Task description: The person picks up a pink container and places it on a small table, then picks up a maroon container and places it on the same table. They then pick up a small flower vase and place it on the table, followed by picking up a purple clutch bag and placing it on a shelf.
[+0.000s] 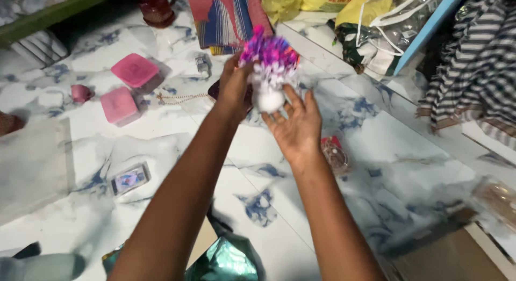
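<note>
Both my arms reach forward over a white marble floor with blue veins (408, 168). Between my hands is a small decorative piece (270, 71) with a white round base and a purple, pink and white tufted top. My left hand (234, 86) grips its left side near the top. Under the white base my right hand (294, 122) is palm up with fingers spread, touching it from below. The piece is blurred, so its details are unclear.
Two pink lidded boxes (134, 70) (119, 105) and a small pink cup (80, 93) lie at the left. A bead chain (180, 98), a small clear case (130, 179), a round clear container (336, 155), striped cloth (478, 66), bags (376, 28) and green foil (226, 262) surround me.
</note>
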